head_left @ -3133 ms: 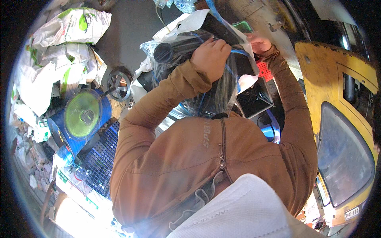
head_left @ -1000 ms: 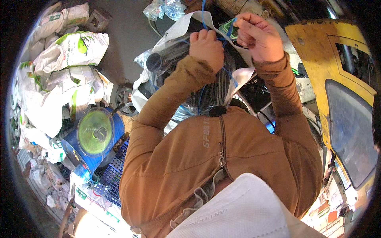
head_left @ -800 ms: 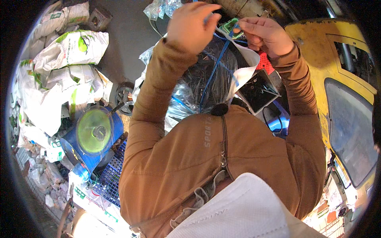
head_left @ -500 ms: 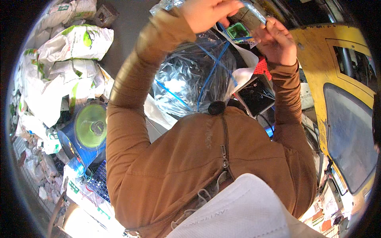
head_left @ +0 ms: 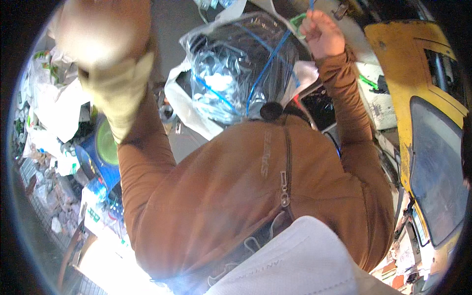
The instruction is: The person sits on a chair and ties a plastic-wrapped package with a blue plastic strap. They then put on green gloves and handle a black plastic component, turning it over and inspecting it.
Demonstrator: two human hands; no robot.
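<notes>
My left hand (head_left: 105, 34) is raised at the upper left, smeared by motion. Its fingers cannot be made out, nor whether they hold anything. At the upper right my right hand (head_left: 323, 35) is closed, and a thin blue strip (head_left: 311, 5) sticks up out of its fist. Just left of that hand is the edge of a green tray (head_left: 297, 23). Between my arms sits a large clear plastic bag (head_left: 221, 64) with blue straps (head_left: 265, 73) across it and shiny clear plastic inside. White sheeting (head_left: 178, 93) lies around the bag.
White sacks (head_left: 59, 103) are piled at the left, beside a blue drum (head_left: 93, 155) with a green fan (head_left: 106, 142). A yellow machine panel with a window (head_left: 437, 162) stands close on the right. A dark square container (head_left: 319, 107) lies beneath my right forearm.
My left hand has swung away to the left, off the strip that was between both hands. My right hand has shifted a little up and left, still closed.
</notes>
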